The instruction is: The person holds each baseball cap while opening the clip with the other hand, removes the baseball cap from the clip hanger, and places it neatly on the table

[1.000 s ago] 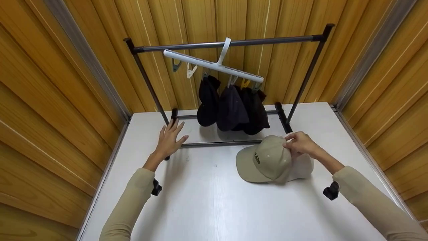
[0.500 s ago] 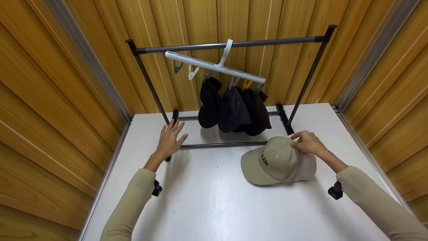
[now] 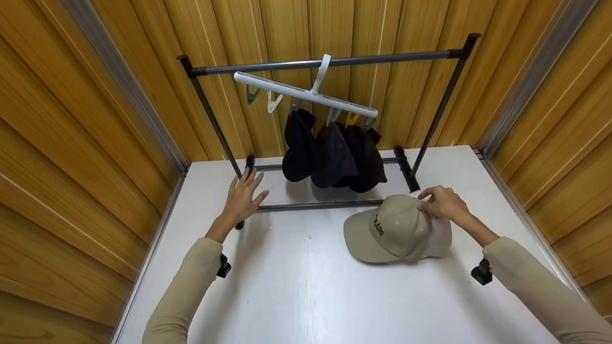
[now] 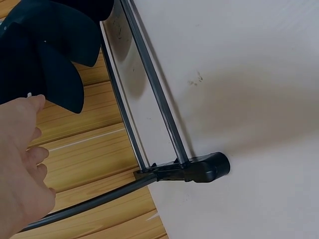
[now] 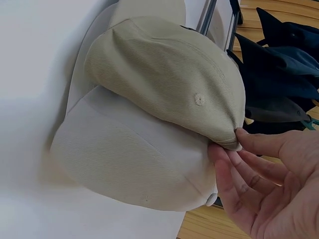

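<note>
My right hand pinches the top of a khaki baseball cap between thumb and fingers, at the right of the white surface. Dark lettering marks its front, and its brim points left. Under it lies an off-white cap, partly covered; in the right wrist view some fingertips are tucked between the two caps. My left hand is held with fingers spread near the lower left of the garment rack, holding nothing. Dark caps hang from clips on a white hanger.
The hanger hooks over the rack's top bar and tilts down to the right. A white clip and a grey-green clip at its left end hold nothing. The rack's low front bar crosses behind the khaki cap. Wood-panelled walls surround the surface.
My right hand and the khaki cap have shifted slightly right, covering more of the off-white cap. The left hand stays nearly still.
</note>
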`<state>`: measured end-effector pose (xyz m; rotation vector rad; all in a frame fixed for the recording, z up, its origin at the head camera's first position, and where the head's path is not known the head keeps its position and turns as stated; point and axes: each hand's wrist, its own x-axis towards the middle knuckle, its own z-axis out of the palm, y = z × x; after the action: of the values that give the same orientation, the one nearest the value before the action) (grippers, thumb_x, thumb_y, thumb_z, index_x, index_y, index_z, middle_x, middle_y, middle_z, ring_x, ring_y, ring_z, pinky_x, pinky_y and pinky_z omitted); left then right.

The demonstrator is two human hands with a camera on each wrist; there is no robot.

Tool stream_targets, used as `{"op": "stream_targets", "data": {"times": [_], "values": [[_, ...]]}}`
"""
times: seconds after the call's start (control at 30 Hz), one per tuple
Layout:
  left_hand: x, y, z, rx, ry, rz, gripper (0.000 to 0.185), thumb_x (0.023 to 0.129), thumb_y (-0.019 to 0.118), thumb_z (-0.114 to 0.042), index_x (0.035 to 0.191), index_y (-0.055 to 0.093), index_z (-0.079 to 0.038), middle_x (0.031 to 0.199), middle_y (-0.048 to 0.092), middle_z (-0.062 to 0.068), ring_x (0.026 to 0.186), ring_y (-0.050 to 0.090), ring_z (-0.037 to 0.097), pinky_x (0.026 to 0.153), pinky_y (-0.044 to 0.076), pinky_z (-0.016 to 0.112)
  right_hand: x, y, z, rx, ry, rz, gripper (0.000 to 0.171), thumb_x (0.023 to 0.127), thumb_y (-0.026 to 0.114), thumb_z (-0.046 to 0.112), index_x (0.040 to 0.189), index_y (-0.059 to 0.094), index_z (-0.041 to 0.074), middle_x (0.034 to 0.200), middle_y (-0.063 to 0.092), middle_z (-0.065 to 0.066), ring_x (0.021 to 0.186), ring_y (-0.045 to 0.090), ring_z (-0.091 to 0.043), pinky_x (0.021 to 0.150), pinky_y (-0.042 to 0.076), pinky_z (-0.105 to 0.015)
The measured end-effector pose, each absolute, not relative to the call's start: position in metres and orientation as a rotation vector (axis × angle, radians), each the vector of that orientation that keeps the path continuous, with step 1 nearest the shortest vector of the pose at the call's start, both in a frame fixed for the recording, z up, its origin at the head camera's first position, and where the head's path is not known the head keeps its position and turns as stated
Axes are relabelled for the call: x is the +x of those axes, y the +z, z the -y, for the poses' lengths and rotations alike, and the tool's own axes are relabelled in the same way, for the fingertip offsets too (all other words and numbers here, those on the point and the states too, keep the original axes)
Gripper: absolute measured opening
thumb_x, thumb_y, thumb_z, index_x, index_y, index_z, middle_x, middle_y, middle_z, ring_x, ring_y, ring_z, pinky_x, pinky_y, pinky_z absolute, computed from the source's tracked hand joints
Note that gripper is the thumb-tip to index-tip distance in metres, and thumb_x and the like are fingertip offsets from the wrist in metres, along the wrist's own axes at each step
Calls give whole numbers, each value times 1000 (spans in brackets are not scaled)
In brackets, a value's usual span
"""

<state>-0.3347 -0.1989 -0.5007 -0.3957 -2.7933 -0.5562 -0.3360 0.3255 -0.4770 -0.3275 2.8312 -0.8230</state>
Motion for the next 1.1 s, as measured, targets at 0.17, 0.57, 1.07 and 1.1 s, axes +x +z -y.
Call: {"op": "stream_targets", "data": {"times": [0.17, 0.57, 1.07, 1.1], "values": [[-336, -498, 199, -413, -528, 2805, 58, 98, 55, -35, 148, 40, -11, 156, 29, 17, 150, 17, 33, 120, 10, 56, -337, -477, -327, -310, -796, -2844, 38, 90, 66, 17, 118, 62, -7, 93, 73, -22, 61, 67, -16, 51, 46, -26], [-340, -487, 196, -420, -542, 2827, 60, 98, 54, -36, 147, 39, -5, 155, 31, 20, 148, 21, 35, 119, 18, 56, -342, -475, -325, -351, -742, -2877, 39, 85, 71, 18, 116, 64, -6, 97, 72, -23, 71, 69, -22, 55, 47, -29], [-361, -443, 173, -439, -624, 2733, 55, 98, 57, -32, 142, 46, -2, 150, 41, 20, 141, 36, 39, 115, 28, 54, -356, -472, -282, -674, -969, -3054, 35, 96, 58, 14, 124, 61, -7, 122, 63, -28, 100, 63, -41, 90, 47, -54], [-364, -439, 171, -432, -632, 2725, 55, 98, 56, -32, 142, 46, -2, 150, 41, 20, 141, 36, 39, 116, 28, 53, -357, -472, -277, -683, -984, -3054, 37, 96, 57, 15, 126, 59, -7, 125, 61, -29, 106, 61, -42, 94, 45, -55]]}}
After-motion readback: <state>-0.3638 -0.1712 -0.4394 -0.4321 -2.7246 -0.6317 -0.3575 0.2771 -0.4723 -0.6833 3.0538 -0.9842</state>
